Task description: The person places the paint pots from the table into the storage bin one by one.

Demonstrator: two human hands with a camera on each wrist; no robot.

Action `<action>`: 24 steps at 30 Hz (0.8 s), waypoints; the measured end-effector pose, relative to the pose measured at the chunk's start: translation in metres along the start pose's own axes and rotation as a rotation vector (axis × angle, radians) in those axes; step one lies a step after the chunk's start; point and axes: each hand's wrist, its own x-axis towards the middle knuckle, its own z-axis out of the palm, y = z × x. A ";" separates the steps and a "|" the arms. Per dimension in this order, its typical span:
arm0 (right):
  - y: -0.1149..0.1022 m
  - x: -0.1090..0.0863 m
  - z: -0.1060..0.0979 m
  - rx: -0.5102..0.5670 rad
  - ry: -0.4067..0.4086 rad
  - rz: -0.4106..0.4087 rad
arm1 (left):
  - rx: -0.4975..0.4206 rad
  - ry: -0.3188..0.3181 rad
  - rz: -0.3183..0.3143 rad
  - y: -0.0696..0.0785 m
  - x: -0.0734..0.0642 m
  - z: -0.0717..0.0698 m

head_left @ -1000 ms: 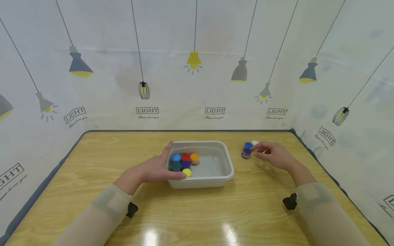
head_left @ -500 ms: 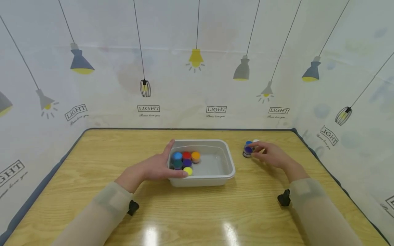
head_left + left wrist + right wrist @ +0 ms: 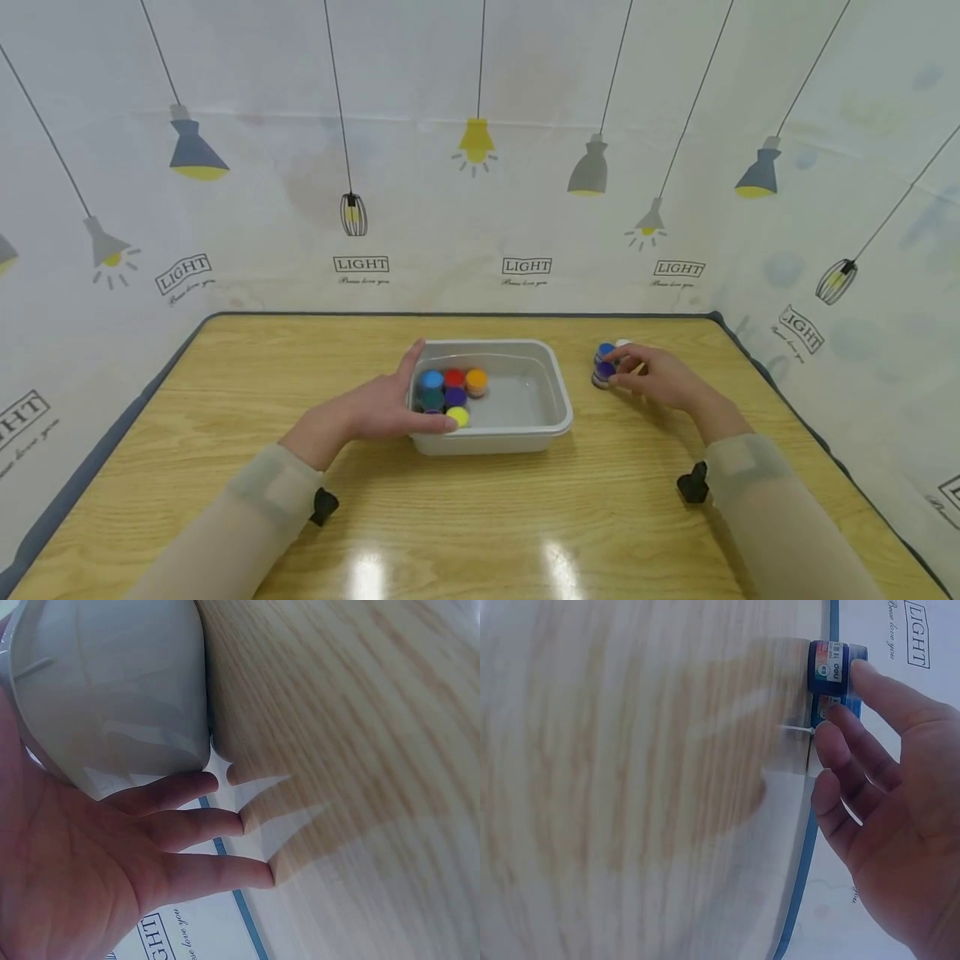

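Note:
A light grey plastic tub [image 3: 525, 431] stands on the table, with several small paint jars [image 3: 453, 381] with coloured caps grouped at its left. My left hand [image 3: 367, 408] rests on its left end, thumb along the front rim and index finger at the back corner. In the left wrist view the other fingers [image 3: 217, 871] lie straight beside the tub's outer wall. To the right, my right hand [image 3: 663, 379] pinches a purple-capped paint jar [image 3: 603, 375] between thumb and index finger. A blue-capped jar [image 3: 604, 352] stands just behind it, and a white cap [image 3: 622, 342] is partly hidden.
The wooden table [image 3: 480, 517] has a dark edging along its back and sides. A white curtain [image 3: 420, 167] printed with lamps closes off the back and both sides. The tub's right half shows its bare floor.
My right hand has moved slightly left and closed in on the purple-capped jar, which now leans a little. The left hand and the tub keep their places; the head view shifted slightly.

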 end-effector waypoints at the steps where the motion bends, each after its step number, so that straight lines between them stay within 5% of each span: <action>1: 0.000 0.000 0.000 0.005 -0.002 0.001 | 0.000 0.000 0.001 0.000 0.000 0.000; 13: 0.002 -0.001 0.004 0.008 0.011 -0.037 | -0.008 0.000 0.006 -0.001 0.000 0.000; 24: -0.039 -0.016 -0.010 0.110 0.055 -0.182 | -0.006 0.000 0.003 0.000 -0.001 0.000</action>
